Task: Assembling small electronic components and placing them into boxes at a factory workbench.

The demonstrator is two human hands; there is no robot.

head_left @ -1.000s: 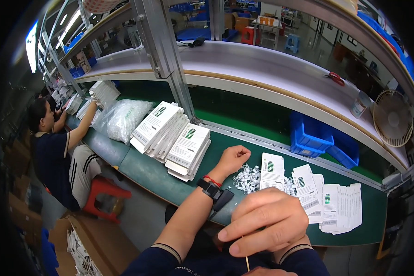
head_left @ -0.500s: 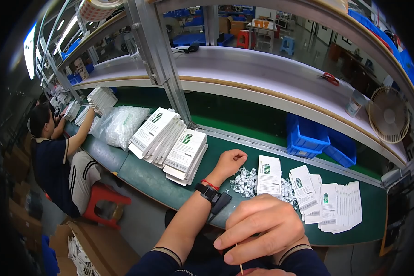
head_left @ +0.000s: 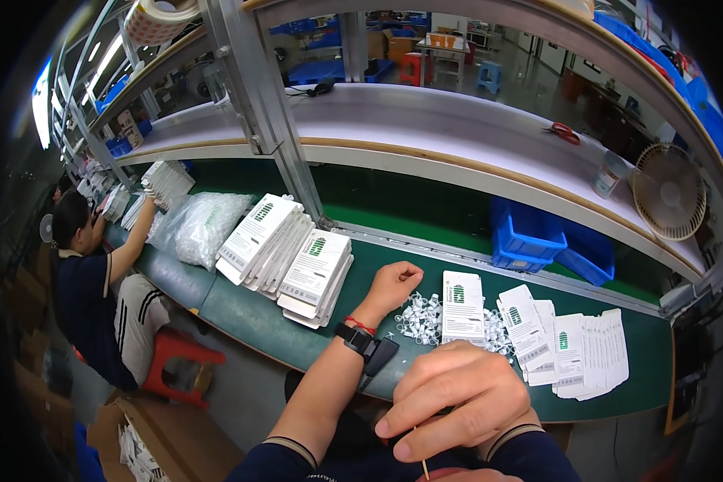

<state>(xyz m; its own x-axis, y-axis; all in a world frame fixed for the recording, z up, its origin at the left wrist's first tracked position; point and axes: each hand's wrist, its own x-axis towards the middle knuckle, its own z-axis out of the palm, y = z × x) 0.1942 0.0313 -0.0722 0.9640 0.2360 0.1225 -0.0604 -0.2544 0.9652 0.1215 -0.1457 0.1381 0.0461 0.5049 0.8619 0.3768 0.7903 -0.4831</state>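
Note:
My left hand [head_left: 398, 285] rests on the green bench top with its fingers curled in, and nothing shows in them. It lies beside a pile of small white clip-like plastic parts [head_left: 420, 320]. Close to the camera, my right hand [head_left: 458, 398] pinches a thin wooden toothpick [head_left: 426, 468] that points down; its upper part is hidden by the fingers. A white printed box [head_left: 463, 305] lies amid the small parts, just beyond my right hand. Flat white cartons [head_left: 525, 325] are fanned out to its right, with more overlapping cartons [head_left: 606, 353] beyond.
Stacks of white boxes [head_left: 317, 269] stand left of my arm, beside a clear bag of white parts [head_left: 205, 225]. Blue bins [head_left: 528, 234] sit under a shelf [head_left: 426, 120] holding red-handled scissors [head_left: 564, 132] and a fan [head_left: 668, 193]. A co-worker [head_left: 88, 297] sits at the left.
The whole view has shifted slightly, so the bench and boxes appear a little further left. Less of the toothpick shows below my right hand. My left hand stays on the bench.

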